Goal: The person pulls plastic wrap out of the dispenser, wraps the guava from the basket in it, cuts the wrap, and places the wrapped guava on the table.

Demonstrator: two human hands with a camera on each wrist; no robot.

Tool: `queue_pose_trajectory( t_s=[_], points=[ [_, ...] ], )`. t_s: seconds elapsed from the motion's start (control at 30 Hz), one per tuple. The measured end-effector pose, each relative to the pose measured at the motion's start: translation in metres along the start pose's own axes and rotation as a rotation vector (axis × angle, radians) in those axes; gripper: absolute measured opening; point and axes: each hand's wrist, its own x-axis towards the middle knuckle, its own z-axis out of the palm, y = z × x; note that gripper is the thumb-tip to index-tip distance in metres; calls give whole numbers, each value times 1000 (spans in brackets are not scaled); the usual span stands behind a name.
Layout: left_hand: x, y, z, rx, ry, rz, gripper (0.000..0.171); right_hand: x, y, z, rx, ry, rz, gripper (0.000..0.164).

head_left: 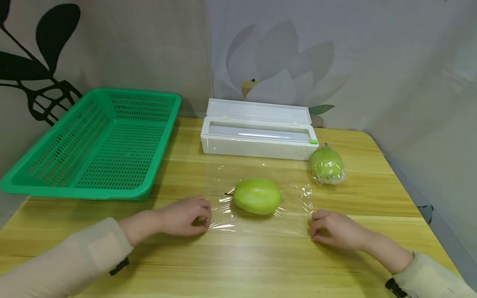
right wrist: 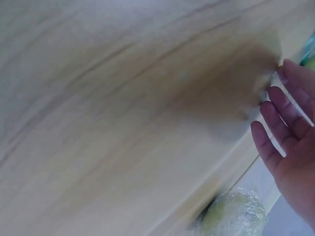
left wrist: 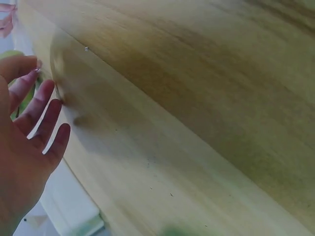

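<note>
A smooth green pear (head_left: 257, 196), its stem pointing left, lies on a sheet of clear cling film (head_left: 261, 225) spread over the table. At the film's near left corner, my left hand (head_left: 186, 216) pinches the edge between thumb and index finger. My right hand (head_left: 337, 230) pinches the opposite edge on the right in the same way. In the left wrist view, the other fingers of the left hand (left wrist: 29, 123) are loosely spread. The right wrist view shows the right hand (right wrist: 290, 123) with its remaining fingers bent lightly above the wood.
Behind the film stands a white cling film box (head_left: 257, 150), lid up, with a green slider at its right end. A film-wrapped pear (head_left: 328, 165) sits beside its right corner. To the left is a green plastic basket (head_left: 158, 159). A printed cloth (head_left: 156, 49) backs the table.
</note>
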Motion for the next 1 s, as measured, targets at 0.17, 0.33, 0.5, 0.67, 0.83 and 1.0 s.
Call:
queue_pose_trajectory(
  t_s=[0.17,0.33,0.5,0.67,0.83,1.0],
  points=[
    [0,0,1,-21,7,-5,13,0,0,-6,6,-27,34,9],
    [0,1,4,-33,-19,-46,22,0,0,-13,35,-52,62,8],
    [0,2,5,11,-19,-33,17,0,0,-17,56,-75,104,7],
    [1,2,5,14,-1,-15,13,0,-1,-18,65,-86,126,7],
    [0,4,1,-46,-8,-43,14,1,-1,-22,89,-104,147,7],
    [0,5,-6,-83,-25,-62,15,2,-1,-27,100,-109,156,9]
  ],
)
